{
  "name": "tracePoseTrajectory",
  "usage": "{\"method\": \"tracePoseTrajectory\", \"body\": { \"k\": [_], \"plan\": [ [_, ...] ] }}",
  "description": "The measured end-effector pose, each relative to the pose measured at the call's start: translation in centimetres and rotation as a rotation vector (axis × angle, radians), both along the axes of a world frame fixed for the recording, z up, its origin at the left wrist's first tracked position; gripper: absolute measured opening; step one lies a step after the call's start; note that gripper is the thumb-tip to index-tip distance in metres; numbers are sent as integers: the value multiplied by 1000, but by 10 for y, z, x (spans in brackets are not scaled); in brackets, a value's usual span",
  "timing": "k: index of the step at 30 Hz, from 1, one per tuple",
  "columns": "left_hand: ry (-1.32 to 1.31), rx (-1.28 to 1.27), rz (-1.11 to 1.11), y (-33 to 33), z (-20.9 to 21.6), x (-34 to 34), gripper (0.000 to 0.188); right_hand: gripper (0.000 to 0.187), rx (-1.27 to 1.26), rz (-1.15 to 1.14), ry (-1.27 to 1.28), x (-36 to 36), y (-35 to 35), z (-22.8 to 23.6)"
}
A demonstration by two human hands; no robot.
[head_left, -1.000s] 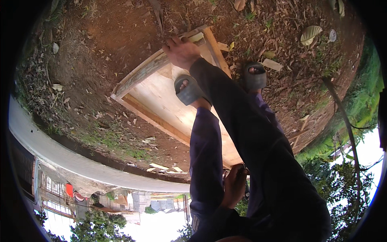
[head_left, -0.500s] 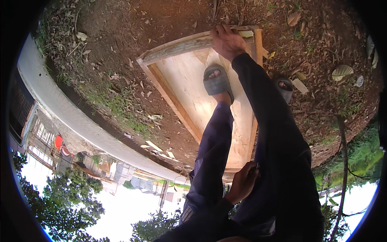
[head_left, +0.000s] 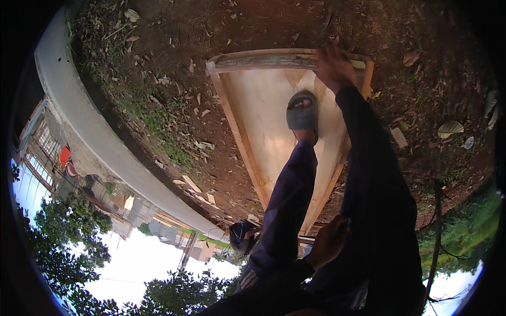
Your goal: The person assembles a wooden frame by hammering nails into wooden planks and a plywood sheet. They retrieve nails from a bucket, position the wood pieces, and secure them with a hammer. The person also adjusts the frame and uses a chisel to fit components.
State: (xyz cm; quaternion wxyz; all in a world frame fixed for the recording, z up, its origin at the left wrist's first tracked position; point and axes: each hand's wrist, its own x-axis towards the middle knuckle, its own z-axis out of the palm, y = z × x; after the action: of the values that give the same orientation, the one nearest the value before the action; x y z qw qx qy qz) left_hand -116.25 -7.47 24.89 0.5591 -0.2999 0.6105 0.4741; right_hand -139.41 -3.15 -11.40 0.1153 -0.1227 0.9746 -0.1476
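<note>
A shallow wooden frame [head_left: 235,115] with a pale plywood panel [head_left: 258,100] lies on the ground. My right hand [head_left: 336,68] reaches to its top rail [head_left: 274,62], fingers curled over the wood near the right corner. On the panel stands one foot in a dark slide sandal [head_left: 302,113]. My left hand [head_left: 329,243] is closed beside my leg, below the frame's narrower-looking end. Whatever its fingers may pinch is too small and dark to name. My dark right sleeve [head_left: 377,168] covers part of the frame's right side.
Reddish soil with dry leaves [head_left: 450,129] surrounds the frame. Wood offcuts [head_left: 192,184] lie to the left, before a curved concrete strip [head_left: 100,137]. What looks like a person's dark cap [head_left: 240,231] shows beside my leg. A thin trunk [head_left: 437,226] stands at right.
The view has shifted, so frame and hands appear lower and further right. My right hand stays on the top rail, and my left hand remains closed. The dark cap has come into view.
</note>
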Motion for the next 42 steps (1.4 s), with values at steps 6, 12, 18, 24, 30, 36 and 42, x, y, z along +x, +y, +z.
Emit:
{"method": "tracePoseTrajectory", "body": {
  "k": [6, 12, 18, 24, 30, 36, 42],
  "plan": [
    [149, 37, -18, -2, 4, 3, 20, 30, 6, -4, -36, 3, 4, 3],
    [-217, 18, 277, -5, -1, 2, 18, 60, -73, -2, -270, -1, 5, 21],
    [-178, 12, 183, -6, -1, 1, 15, 65, -160, -35, 22, 7, 6, 69],
    [100, 103, -50, -16, -1, 2, 14, 78, -89, -73, 56, -7, 21, 16],
    [-232, -50, 208, -7, 8, -19, 28, 76, -13, -22, -131, -12, 12, 15],
    [-265, -28, 174, -7, 2, -31, 19, 75, -169, -14, 69, -4, -1, 51],
    [-298, 15, 183, -6, 1, -26, 20, 84, 12, -33, -125, -17, 10, 18]
  ]
}}
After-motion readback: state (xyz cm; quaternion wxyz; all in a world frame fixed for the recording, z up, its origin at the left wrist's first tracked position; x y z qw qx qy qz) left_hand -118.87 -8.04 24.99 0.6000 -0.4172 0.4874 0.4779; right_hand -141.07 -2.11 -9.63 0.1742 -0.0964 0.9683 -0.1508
